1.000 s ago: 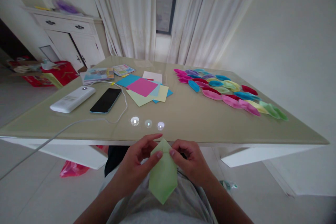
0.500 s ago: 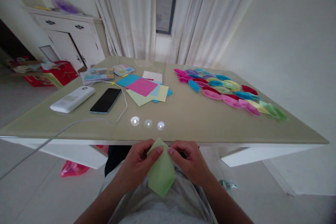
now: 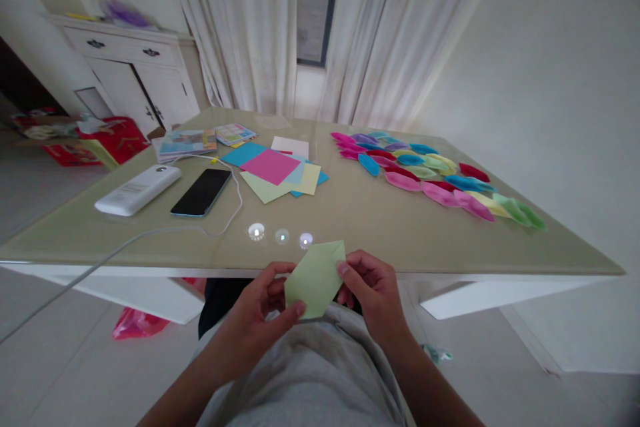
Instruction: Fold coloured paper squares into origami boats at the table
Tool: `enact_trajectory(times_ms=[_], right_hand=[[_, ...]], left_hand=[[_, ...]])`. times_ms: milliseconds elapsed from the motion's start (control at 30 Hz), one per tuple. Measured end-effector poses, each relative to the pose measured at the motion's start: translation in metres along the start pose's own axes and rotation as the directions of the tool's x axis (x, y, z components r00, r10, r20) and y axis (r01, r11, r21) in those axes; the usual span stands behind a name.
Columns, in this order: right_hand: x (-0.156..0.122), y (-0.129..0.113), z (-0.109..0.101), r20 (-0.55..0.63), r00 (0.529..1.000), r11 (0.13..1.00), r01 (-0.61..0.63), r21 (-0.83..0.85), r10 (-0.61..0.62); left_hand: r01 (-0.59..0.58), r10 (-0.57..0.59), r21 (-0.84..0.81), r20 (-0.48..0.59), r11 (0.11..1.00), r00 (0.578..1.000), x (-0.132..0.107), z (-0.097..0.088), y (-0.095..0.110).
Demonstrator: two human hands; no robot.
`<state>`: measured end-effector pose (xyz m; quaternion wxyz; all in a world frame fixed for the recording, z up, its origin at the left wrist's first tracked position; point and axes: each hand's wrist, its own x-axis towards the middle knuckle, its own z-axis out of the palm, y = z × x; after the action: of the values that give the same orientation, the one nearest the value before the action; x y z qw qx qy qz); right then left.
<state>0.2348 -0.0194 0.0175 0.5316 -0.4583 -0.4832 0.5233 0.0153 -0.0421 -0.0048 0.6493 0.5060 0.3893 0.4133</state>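
A pale green folded sheet of paper (image 3: 314, 280) is held up at the table's front edge, several-sided in outline with creased edges. My left hand (image 3: 267, 307) pinches its lower left side, thumb on the front face and fingers behind. My right hand (image 3: 367, 283) grips its right edge between thumb and fingers. Farther back lie loose square sheets, among them a magenta sheet (image 3: 271, 167) and a light green sheet (image 3: 265, 188). To the right, many folded paper pieces (image 3: 440, 195) in pink, blue, red, yellow and green lie in rows.
On the table (image 3: 380, 233), a black phone (image 3: 201, 192), a white power bank (image 3: 139, 191) and a white cable (image 3: 235, 210) lie at the left. Behind them are booklets (image 3: 187, 143). A red plastic bag (image 3: 140, 322) is on the floor beneath.
The green paper has been raised and turned, its pointed lower end no longer hanging down. My left hand has shifted to its lower left, my right hand to its right edge.
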Motion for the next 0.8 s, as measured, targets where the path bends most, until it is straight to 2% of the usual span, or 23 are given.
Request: enact_trajectory(times_ms=[100, 200, 300, 467, 800], right_hand=[[0.001, 0.001, -0.001, -0.032, 0.999, 1.0, 0.017, -0.022, -0.018], [0.003, 0.003, 0.002, -0.061, 0.997, 0.999, 0.041, 0.032, -0.039], [0.004, 0.006, 0.006, -0.064, 0.995, 0.993, 0.083, 0.08, -0.078], [0.004, 0.011, 0.005, -0.061, 0.986, 0.988, 0.155, 0.004, -0.155], [0.001, 0.01, 0.007, -0.126, 0.978, 0.986, 0.163, -0.021, -0.165]], left_hand=[[-0.055, 0.051, -0.026, -0.107, 0.998, 0.993, 0.002, -0.001, -0.001], [-0.117, 0.111, -0.022, -0.19, 0.993, 0.975, 0.003, 0.0, -0.003], [-0.13, 0.137, 0.047, -0.186, 0.99, 0.973, 0.002, -0.001, -0.004], [-0.15, 0.187, 0.208, -0.172, 0.967, 0.967, -0.001, -0.006, -0.004], [-0.121, 0.151, 0.157, -0.196, 0.98, 0.969, -0.004, 0.009, 0.0]])
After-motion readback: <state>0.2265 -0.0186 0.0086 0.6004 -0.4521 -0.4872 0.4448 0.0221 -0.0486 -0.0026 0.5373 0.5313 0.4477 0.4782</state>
